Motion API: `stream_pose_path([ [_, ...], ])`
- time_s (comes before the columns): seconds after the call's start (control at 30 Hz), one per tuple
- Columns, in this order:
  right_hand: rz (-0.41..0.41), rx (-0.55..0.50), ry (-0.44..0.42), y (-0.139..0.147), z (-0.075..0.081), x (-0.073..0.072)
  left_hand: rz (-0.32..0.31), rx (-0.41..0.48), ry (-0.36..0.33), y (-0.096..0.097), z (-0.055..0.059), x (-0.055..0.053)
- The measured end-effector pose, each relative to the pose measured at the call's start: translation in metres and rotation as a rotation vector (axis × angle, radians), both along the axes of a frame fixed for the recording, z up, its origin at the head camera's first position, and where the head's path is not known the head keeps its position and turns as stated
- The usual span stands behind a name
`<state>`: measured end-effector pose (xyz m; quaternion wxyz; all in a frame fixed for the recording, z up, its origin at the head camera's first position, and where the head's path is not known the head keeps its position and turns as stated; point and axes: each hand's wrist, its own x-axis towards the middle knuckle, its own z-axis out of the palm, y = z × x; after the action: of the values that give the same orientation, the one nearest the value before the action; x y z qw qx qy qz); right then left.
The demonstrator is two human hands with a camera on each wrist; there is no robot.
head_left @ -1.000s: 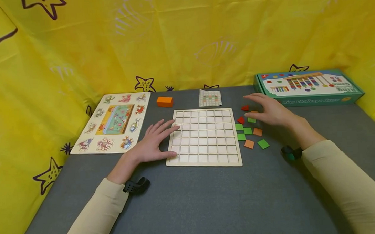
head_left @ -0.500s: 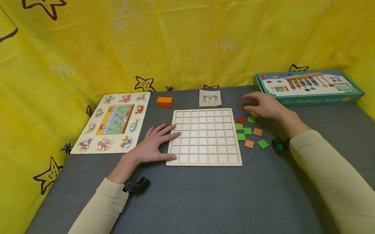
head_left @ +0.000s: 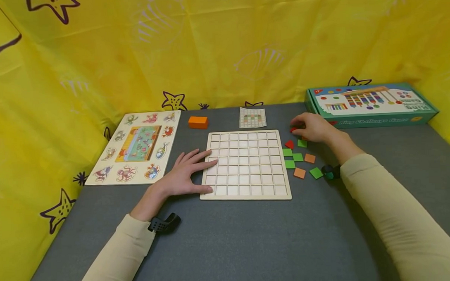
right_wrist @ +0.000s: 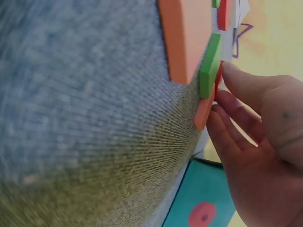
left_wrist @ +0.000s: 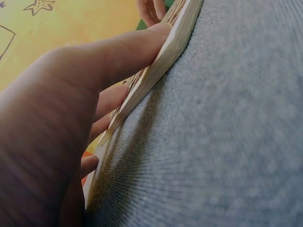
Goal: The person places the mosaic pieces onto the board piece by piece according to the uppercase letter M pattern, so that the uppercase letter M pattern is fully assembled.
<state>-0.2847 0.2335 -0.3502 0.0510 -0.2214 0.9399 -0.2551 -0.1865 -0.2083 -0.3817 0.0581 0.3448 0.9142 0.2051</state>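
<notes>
My left hand (head_left: 183, 175) lies spread on the left edge of a square wooden grid board (head_left: 243, 164), fingers straight; in the left wrist view its thumb (left_wrist: 142, 47) rests on the board's rim. Past the board's upper right corner, my right hand (head_left: 314, 128) pinches a small red tile (head_left: 293, 129) between thumb and fingers, seen edge-on as a red tile (right_wrist: 218, 78) in the right wrist view. Close by lie a red triangle tile (head_left: 289, 144), several green tiles (head_left: 297, 157) and several orange tiles (head_left: 309, 158). An orange tile (right_wrist: 203, 113) is partly under the right hand.
A small grid pattern card (head_left: 252, 117) lies behind the board, with an orange block (head_left: 198, 123) to its left. A sea-animal puzzle board (head_left: 110, 165) is at left. A green game box (head_left: 373, 121) stands at back right, before a yellow cloth (head_left: 214, 54).
My right hand has moved slightly left and its thumb and fingers have closed together at the red tile. The left hand has settled onto the board's edge and stays there.
</notes>
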Motion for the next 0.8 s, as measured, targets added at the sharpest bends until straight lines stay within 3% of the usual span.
stream_pose_path([
  [0.2,0.026,0.033,0.057,-0.001,-0.0023,0.0008,0.002,0.01,0.0,0.0004,-0.0009,-0.0003],
  [0.47,0.012,0.088,0.04,-0.0063,0.0002,0.003,0.004,0.011,-0.005,0.0004,-0.0012,0.0003],
  [0.8,0.018,0.029,0.069,-0.0077,-0.0017,0.0026,0.014,0.004,-0.007,0.0004,-0.0004,0.0012],
])
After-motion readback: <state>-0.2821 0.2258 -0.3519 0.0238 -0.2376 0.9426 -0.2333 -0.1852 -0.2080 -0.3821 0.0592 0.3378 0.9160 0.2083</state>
